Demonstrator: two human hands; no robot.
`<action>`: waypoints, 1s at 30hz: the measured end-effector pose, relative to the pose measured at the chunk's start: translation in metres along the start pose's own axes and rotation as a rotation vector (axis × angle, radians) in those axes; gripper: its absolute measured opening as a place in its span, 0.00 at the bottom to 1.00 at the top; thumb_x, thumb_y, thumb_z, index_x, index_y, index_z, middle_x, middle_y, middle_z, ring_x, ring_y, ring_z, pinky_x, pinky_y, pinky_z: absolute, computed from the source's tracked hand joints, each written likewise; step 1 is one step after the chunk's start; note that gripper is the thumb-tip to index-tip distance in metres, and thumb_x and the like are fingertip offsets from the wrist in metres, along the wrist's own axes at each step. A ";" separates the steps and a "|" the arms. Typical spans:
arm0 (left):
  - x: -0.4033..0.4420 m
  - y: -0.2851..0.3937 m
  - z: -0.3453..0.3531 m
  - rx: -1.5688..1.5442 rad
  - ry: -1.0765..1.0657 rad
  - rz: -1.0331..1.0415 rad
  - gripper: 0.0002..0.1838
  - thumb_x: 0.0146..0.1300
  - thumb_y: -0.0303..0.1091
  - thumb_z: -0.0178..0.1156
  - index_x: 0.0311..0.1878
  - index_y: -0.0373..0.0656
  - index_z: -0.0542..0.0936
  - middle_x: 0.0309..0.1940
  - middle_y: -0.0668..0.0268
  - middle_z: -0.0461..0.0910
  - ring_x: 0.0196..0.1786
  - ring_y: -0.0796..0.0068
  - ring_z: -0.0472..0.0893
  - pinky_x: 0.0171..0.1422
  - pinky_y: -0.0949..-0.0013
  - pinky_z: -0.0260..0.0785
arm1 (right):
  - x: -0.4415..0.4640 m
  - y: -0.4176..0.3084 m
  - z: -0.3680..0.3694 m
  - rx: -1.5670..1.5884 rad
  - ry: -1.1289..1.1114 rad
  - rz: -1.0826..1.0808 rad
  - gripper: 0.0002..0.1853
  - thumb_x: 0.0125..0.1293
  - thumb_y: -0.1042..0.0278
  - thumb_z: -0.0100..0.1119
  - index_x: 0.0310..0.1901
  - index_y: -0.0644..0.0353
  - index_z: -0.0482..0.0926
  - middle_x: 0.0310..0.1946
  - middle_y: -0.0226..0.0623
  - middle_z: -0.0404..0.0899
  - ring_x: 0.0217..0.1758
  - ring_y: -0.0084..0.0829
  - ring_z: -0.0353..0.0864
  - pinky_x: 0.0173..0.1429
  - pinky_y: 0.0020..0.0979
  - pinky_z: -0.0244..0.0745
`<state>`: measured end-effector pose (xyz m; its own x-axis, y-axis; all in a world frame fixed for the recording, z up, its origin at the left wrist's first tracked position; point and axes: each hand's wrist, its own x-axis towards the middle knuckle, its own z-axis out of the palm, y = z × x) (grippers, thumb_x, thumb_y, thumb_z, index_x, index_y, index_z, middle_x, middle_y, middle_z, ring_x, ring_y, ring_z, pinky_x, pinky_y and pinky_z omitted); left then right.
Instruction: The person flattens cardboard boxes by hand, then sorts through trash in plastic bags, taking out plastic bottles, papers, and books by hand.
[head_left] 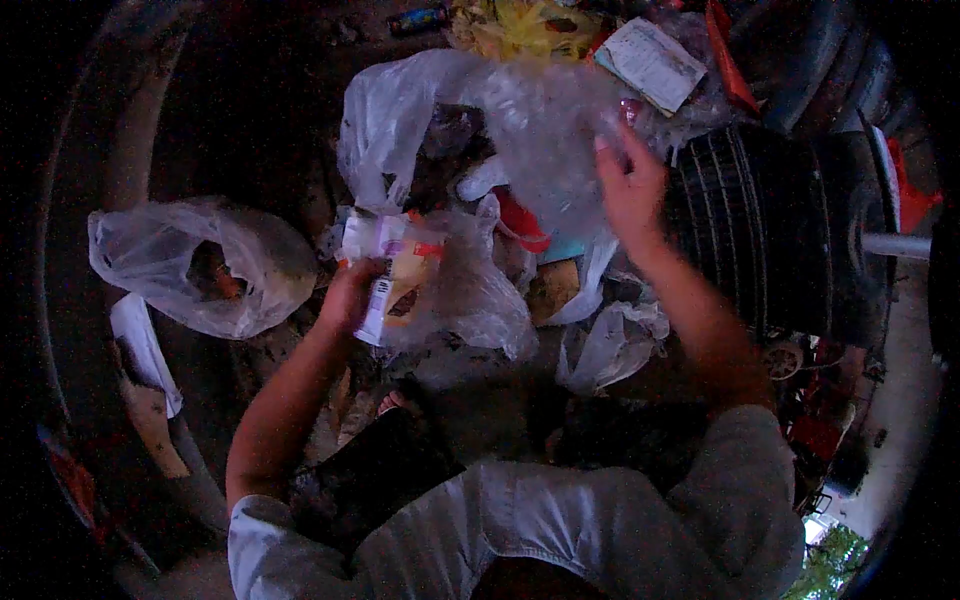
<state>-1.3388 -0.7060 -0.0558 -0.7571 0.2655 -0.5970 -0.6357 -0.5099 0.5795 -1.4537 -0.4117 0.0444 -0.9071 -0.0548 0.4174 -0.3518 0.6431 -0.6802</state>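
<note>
My left hand [352, 298] is closed on the edge of a flattened carton [408, 282] printed in white, purple and orange, tilted in front of a heap of plastic. My right hand [632, 185] is raised at the right side of a large clear plastic bag [540, 130], its fingers apart and slightly blurred. A small pinkish shiny thing [628, 110] shows just beyond those fingertips; I cannot tell whether they touch it. Below the big bag lies another crumpled clear bag [485, 290], partly behind the carton.
An open clear bag [215, 265] with something brownish inside stands at left. A ribbed black cylinder [760, 230] stands close by my right forearm. Papers [652, 65] and a yellow bag [530, 28] lie at the back. A small clear bag [615, 345] sits in front. The scene is dark.
</note>
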 end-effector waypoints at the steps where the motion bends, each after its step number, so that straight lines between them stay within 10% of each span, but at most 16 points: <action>1: -0.006 0.008 0.004 0.035 0.018 0.008 0.14 0.48 0.31 0.48 0.36 0.32 0.72 0.25 0.60 0.75 0.27 0.69 0.75 0.32 0.69 0.68 | 0.006 -0.002 -0.008 -0.074 0.016 -0.095 0.12 0.54 0.73 0.51 0.42 0.63 0.73 0.34 0.39 0.75 0.36 0.29 0.73 0.38 0.27 0.67; 4: -0.007 0.015 -0.004 0.153 0.095 0.057 0.14 0.46 0.30 0.47 0.36 0.32 0.72 0.24 0.61 0.75 0.28 0.69 0.74 0.36 0.69 0.67 | -0.007 -0.001 0.002 0.298 -0.150 0.009 0.14 0.51 0.76 0.48 0.42 0.62 0.73 0.34 0.41 0.72 0.36 0.34 0.72 0.38 0.29 0.68; 7: -0.015 0.022 0.004 0.312 -0.066 0.191 0.14 0.42 0.28 0.51 0.36 0.35 0.74 0.37 0.61 0.72 0.40 0.67 0.72 0.46 0.69 0.64 | -0.033 -0.027 0.026 -0.309 -0.798 -0.026 0.19 0.47 0.78 0.46 0.44 0.61 0.72 0.35 0.41 0.70 0.37 0.39 0.70 0.39 0.32 0.67; 11: -0.017 0.032 0.023 1.322 -0.407 0.623 0.16 0.36 0.29 0.56 0.35 0.41 0.77 0.45 0.57 0.68 0.48 0.60 0.67 0.56 0.65 0.56 | -0.102 -0.008 0.088 0.108 -0.919 -0.211 0.16 0.51 0.77 0.44 0.44 0.62 0.71 0.37 0.40 0.71 0.43 0.35 0.70 0.45 0.34 0.66; 13: -0.022 0.027 0.031 1.273 -0.521 0.442 0.17 0.36 0.31 0.57 0.35 0.41 0.76 0.42 0.57 0.70 0.48 0.59 0.67 0.56 0.63 0.55 | -0.098 -0.026 0.088 0.379 -1.179 -0.137 0.13 0.53 0.74 0.44 0.41 0.63 0.73 0.37 0.39 0.72 0.44 0.33 0.70 0.48 0.35 0.66; 17: -0.022 0.018 0.023 1.268 -0.376 0.251 0.17 0.38 0.33 0.57 0.35 0.39 0.75 0.33 0.57 0.73 0.42 0.60 0.72 0.46 0.63 0.63 | -0.054 -0.012 0.083 0.581 -1.459 0.509 0.09 0.53 0.68 0.50 0.33 0.64 0.75 0.30 0.40 0.74 0.41 0.33 0.73 0.46 0.36 0.68; 19: -0.027 0.022 0.022 1.343 -0.233 0.237 0.17 0.39 0.34 0.56 0.36 0.38 0.74 0.34 0.56 0.73 0.40 0.59 0.73 0.44 0.63 0.64 | -0.027 0.007 0.085 0.293 -0.985 0.642 0.09 0.52 0.66 0.53 0.30 0.62 0.73 0.24 0.41 0.74 0.36 0.36 0.75 0.42 0.37 0.69; 23: -0.018 0.009 -0.007 1.260 -0.203 0.149 0.18 0.41 0.35 0.55 0.37 0.37 0.74 0.35 0.54 0.73 0.40 0.57 0.73 0.44 0.63 0.65 | -0.006 0.058 0.104 -0.361 -0.215 -0.305 0.09 0.52 0.63 0.53 0.30 0.60 0.73 0.27 0.41 0.74 0.36 0.41 0.74 0.39 0.37 0.68; 25: -0.020 0.009 -0.006 1.325 -0.243 0.259 0.18 0.41 0.35 0.55 0.37 0.37 0.74 0.35 0.54 0.74 0.40 0.57 0.73 0.44 0.63 0.65 | 0.000 0.071 0.104 -0.435 -0.281 -0.284 0.10 0.53 0.62 0.52 0.33 0.60 0.72 0.30 0.42 0.74 0.37 0.41 0.73 0.41 0.36 0.67; 27: -0.021 0.010 -0.008 1.346 -0.247 0.298 0.18 0.41 0.35 0.55 0.38 0.37 0.73 0.35 0.54 0.74 0.40 0.57 0.73 0.44 0.63 0.65 | 0.008 0.077 0.095 -0.314 -0.618 0.204 0.13 0.54 0.62 0.51 0.39 0.60 0.72 0.32 0.44 0.74 0.40 0.41 0.72 0.44 0.35 0.66; 30: -0.028 0.012 -0.004 1.329 -0.187 0.230 0.19 0.41 0.35 0.55 0.38 0.37 0.73 0.36 0.53 0.73 0.41 0.57 0.73 0.45 0.63 0.65 | 0.037 0.110 0.061 -0.102 -0.240 0.195 0.17 0.58 0.61 0.47 0.46 0.61 0.68 0.39 0.45 0.72 0.44 0.37 0.71 0.48 0.32 0.65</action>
<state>-1.3243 -0.7232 -0.0343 -0.8060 0.4426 -0.3930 -0.0767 0.5802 0.8108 -1.5403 -0.3894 -0.0521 -0.9880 -0.0940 0.1227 -0.1521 0.7319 -0.6643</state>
